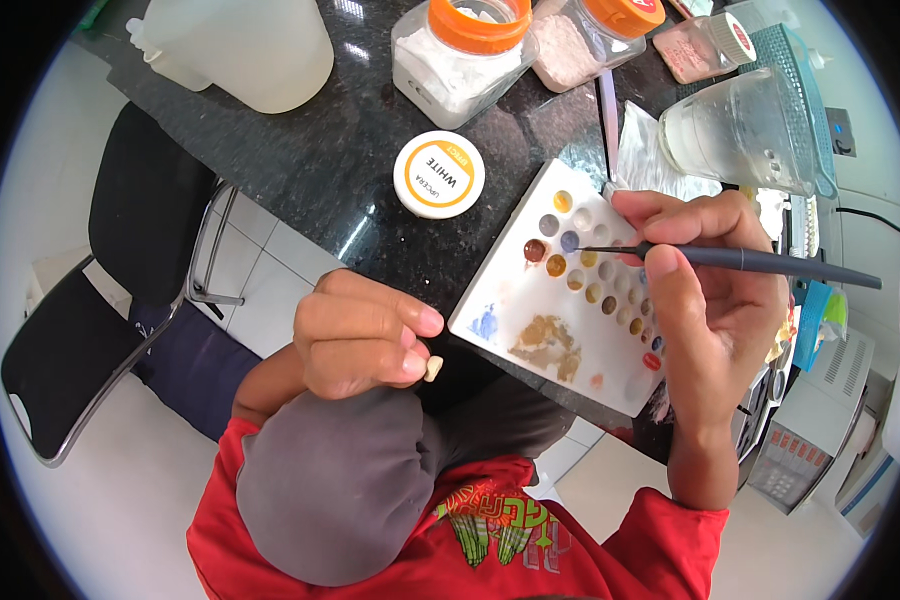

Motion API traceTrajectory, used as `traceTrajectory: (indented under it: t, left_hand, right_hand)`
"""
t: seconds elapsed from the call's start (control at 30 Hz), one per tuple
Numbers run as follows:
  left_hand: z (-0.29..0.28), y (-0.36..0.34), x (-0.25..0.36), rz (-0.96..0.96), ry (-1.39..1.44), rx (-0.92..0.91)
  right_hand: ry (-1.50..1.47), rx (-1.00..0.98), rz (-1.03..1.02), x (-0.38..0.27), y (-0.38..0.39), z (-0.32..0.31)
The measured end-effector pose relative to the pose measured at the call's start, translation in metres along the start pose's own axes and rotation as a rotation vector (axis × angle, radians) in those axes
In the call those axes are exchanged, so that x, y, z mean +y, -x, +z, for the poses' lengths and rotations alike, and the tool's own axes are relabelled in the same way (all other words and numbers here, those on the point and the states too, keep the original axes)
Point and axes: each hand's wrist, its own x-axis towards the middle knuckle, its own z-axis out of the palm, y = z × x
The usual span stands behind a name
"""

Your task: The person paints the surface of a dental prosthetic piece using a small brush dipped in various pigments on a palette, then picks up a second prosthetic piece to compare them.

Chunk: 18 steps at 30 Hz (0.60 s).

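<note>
My left hand [360,335] is closed, pinching a small cream tooth-shaped piece [432,368] left of the palette's lower edge. My right hand [710,300] grips a slim dark-handled brush [770,262] over a white palette [490,290] with several small wells of coloured paste; the brush tip is at a bluish-grey well. A round white tub [439,202] with an orange-ringed lid lies just beyond the palette's left side.
The dark speckled counter [300,180] holds a cloudy jug [250,50], orange-topped powder jars [455,75], a small pink jar [690,55], a clear cup [730,130] and crumpled plastic [642,150]. Black chairs [145,200] stand left; a grey machine [810,420] sits right.
</note>
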Motion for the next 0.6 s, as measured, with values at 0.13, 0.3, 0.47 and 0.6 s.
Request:
traceTrajectory:
  t: [0.13, 0.3, 0.47, 0.6]
  left_hand:
    - [0.0023, -0.0041, 0.0026, -0.035, 0.011, 0.005]
    - [0.0043, -0.0038, 0.0030, -0.037, -0.019, 0.027]
    - [0.0074, -0.0027, 0.0041, -0.039, -0.024, 0.051]
    - [0.0069, -0.0031, 0.0039, -0.042, -0.006, 0.045]
  right_hand:
    - [0.029, 0.010, -0.004, -0.0010, 0.0018, -0.0015]
    - [0.070, 0.008, -0.016, -0.0010, 0.0023, -0.0037]
    - [0.071, -0.001, -0.035, 0.0016, 0.0022, -0.0044]
    - [0.075, -0.005, -0.047, 0.0011, 0.0024, -0.0054]
